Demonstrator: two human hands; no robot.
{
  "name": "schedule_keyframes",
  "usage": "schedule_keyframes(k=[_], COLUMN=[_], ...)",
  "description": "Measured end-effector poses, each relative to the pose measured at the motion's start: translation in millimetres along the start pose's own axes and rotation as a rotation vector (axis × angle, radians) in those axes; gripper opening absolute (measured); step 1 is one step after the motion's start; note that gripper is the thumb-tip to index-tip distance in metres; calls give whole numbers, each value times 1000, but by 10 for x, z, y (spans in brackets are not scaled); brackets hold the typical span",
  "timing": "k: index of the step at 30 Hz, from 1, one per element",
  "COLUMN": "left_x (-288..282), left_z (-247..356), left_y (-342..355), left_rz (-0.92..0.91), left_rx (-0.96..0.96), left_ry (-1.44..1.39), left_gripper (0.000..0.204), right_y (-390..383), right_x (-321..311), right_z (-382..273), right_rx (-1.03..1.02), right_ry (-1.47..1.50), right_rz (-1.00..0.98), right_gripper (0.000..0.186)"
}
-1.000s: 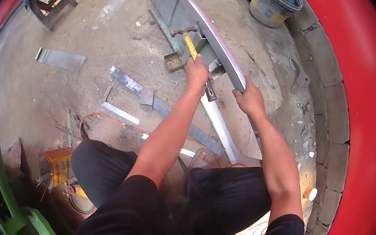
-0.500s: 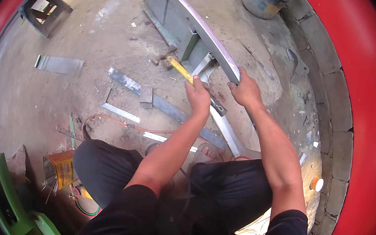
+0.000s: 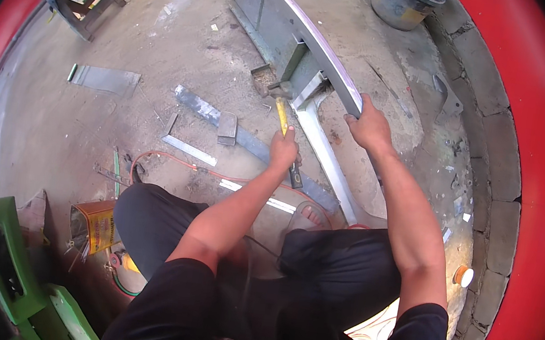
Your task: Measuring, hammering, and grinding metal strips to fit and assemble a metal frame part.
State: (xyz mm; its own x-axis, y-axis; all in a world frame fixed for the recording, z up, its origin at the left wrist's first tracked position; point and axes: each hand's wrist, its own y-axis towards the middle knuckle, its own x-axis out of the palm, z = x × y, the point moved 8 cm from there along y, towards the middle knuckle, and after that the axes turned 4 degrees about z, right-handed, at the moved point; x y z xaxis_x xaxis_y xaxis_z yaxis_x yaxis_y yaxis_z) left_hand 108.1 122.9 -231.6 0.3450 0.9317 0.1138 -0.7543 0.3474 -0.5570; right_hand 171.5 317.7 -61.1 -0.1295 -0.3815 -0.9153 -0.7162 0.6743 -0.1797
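Note:
My left hand [image 3: 283, 151] is closed around the handle of a hammer [image 3: 282, 115], yellow toward its head and black at the lower end. The hammer's head lies close to the lower front of a long grey metal panel [image 3: 281, 7] with a curved, pale top edge. My right hand [image 3: 371, 124] grips the near end of that panel, thumb on the left side. Beneath this end a white metal strip [image 3: 329, 155] slants down toward my foot. Next to the hammer head is a small box-like metal piece [image 3: 262, 78], partly covered.
A grey flat bar [image 3: 255, 144] with a small block [image 3: 228, 128] lies on the floor, beside an angled metal strip [image 3: 189, 150] and an orange cord [image 3: 157, 153]. A stool [image 3: 88, 1] stands far left, a bucket [image 3: 404, 5] far right, a green chair [image 3: 9, 259] near left.
The hammer has swung from a slant to nearly upright, its head now closer to the panel's lower front. My right hand keeps its hold on the panel. The whole view has shifted slightly.

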Motion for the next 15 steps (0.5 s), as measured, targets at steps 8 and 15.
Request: schedule_keyframes(k=[8,15], left_x=[-522,-1006], left_z=[-826,266], left_y=[403,425], left_rz=[-182,209], left_rx=[33,297], left_ry=[801,1157], left_gripper=[54,49], right_y=[130,-9], right_x=[131,130], right_z=[-59,-42], right_rx=[-98,-363], right_ry=[51,164], right_rz=[-53,-63], right_gripper=[75,85])
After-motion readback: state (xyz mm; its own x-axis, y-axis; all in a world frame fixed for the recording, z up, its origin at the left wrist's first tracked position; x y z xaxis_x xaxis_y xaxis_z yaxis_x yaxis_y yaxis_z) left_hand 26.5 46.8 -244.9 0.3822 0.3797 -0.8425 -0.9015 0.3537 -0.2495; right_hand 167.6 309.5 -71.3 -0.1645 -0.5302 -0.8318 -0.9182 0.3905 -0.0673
